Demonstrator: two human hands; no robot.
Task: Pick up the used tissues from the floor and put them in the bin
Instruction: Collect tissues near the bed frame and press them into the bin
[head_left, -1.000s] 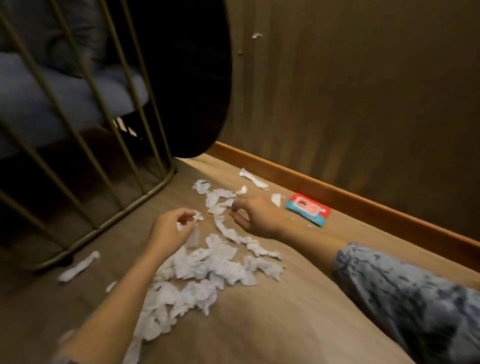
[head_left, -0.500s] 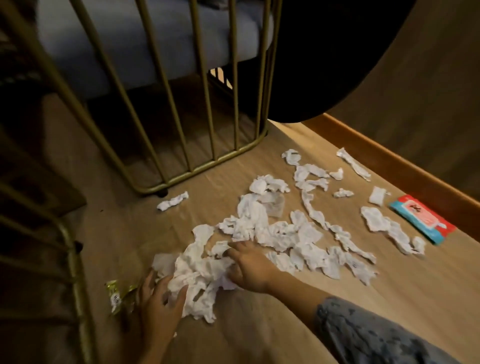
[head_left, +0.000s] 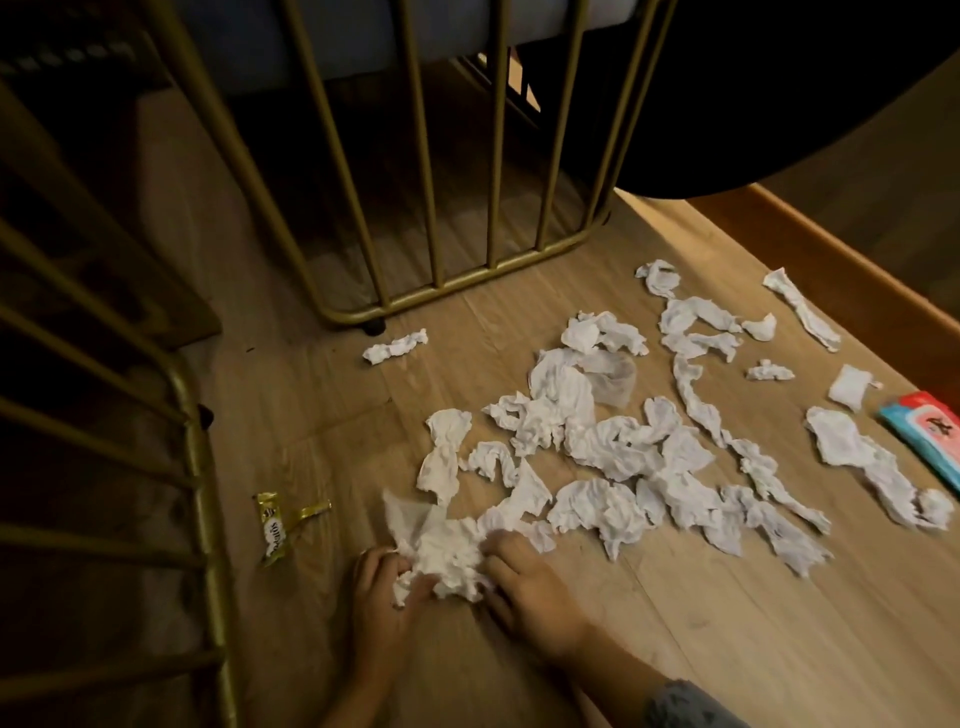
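Several crumpled white used tissues lie scattered over the wooden floor, from the middle out to the right. Near the bottom centre a bunched wad of tissues is squeezed between both hands. My left hand grips its left side with curled fingers. My right hand presses in on its right side. One stray tissue lies alone close to the gold frame. No bin is in view.
A gold metal chair frame stands at the back and another gold frame on the left. A gold sweet wrapper lies left of my hands. A blue and red wipes pack rests by the wooden skirting at the right.
The view has come closer and lower. Both hands have drawn together and gathered the nearest tissues into one wad; earlier they were spread over loose pieces.
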